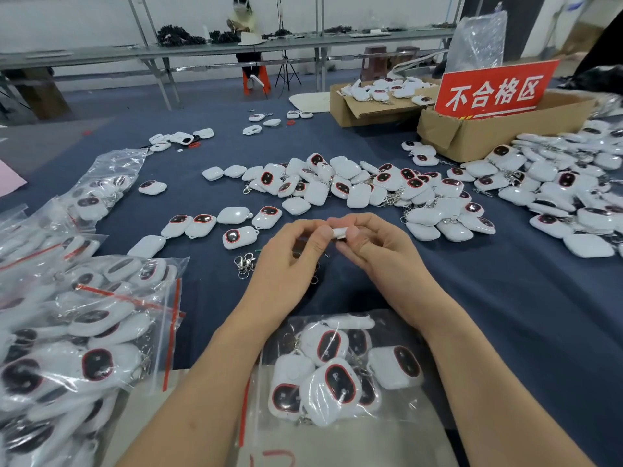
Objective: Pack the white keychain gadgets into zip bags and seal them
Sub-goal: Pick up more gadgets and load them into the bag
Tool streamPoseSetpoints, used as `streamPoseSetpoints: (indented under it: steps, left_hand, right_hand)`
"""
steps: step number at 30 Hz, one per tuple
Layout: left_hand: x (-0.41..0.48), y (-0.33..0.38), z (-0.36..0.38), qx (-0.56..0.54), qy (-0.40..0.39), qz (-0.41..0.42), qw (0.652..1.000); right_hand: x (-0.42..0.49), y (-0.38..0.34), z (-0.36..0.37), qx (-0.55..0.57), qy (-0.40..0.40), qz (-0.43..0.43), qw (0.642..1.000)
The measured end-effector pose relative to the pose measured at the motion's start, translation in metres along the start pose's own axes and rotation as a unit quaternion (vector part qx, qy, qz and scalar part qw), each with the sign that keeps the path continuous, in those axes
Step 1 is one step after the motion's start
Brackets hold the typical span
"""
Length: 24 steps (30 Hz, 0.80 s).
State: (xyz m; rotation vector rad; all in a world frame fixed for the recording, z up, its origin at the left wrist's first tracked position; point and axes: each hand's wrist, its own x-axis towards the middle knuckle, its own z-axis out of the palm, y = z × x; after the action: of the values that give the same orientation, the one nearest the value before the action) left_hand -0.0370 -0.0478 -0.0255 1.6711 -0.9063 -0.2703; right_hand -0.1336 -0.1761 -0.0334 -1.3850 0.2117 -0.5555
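I hold one white keychain gadget (338, 232) a little above the blue table cloth (505, 305), between my two hands. My left hand (290, 261) has bent fingers and pinches one end of it with the thumb and fingertips. My right hand (374, 251) has bent fingers too and pinches the other end. My fingers cover most of it, so I can only see a small white bit. Right under my arms, close to me, lies a clear zip bag (409, 404) with a red strip down its left edge. It has a bunch of white gadgets with dark, red-rimmed windows inside, and I cannot tell if its top is pressed shut. To my left is a heap of full bags (84, 332), all stuffed with the same gadgets. Just beside my left hand some silver key clips (244, 264) lie on the cloth. A little past them are a few loose gadgets (232, 224) lying near each other. Behind my hands a long pile of gadgets (354, 187) runs across the table, some face up and some face down. A bigger pile (573, 187) sits to the right. Next to it is a brown cardboard box (488, 136) with a red sign (494, 91) standing in it. Another open box (367, 111) behind it holds more gadgets. Far at the back a person (242, 21) sits at a long bench.
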Motion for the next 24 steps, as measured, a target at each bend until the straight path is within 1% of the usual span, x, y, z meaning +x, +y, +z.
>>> streamPoseSetpoints:
  steps: [3,6,7,9,13,18,24]
  left_hand:
    - [0.0015,-0.0007,-0.0029,-0.003,-0.019,-0.023,1.0]
    - [0.002,-0.0019,-0.0034,-0.034,-0.019,-0.035,0.999]
    - [0.0019,-0.0022,-0.0036,-0.036,-0.014,-0.03,0.999]
    - [0.0016,-0.0032,-0.0041,-0.03,-0.01,-0.023,0.999]
    - [0.0027,-0.0051,-0.0037,-0.019,-0.012,-0.021,1.0]
    - [0.006,-0.0046,-0.0044,-0.032,0.025,-0.05,0.998]
    - [0.0071,-0.0083,-0.0046,-0.02,0.031,-0.053,0.998]
  right_hand:
    - [0.001,0.0023,-0.0008,0.001,-0.027,-0.001,1.0]
    - [0.0011,0.0043,-0.0021,-0.009,-0.054,0.007,0.998]
    - [0.0007,0.0045,-0.002,-0.02,-0.049,0.013,0.999]
    - [0.0004,0.0049,-0.0004,-0.052,-0.015,0.025,0.998]
    - [0.0001,0.005,0.0024,-0.099,0.036,0.028,0.994]
    - [-0.0017,0.0047,0.0038,-0.131,0.061,0.032,0.989]
    - [-0.0018,0.002,0.0049,-0.149,0.063,0.037,0.986]
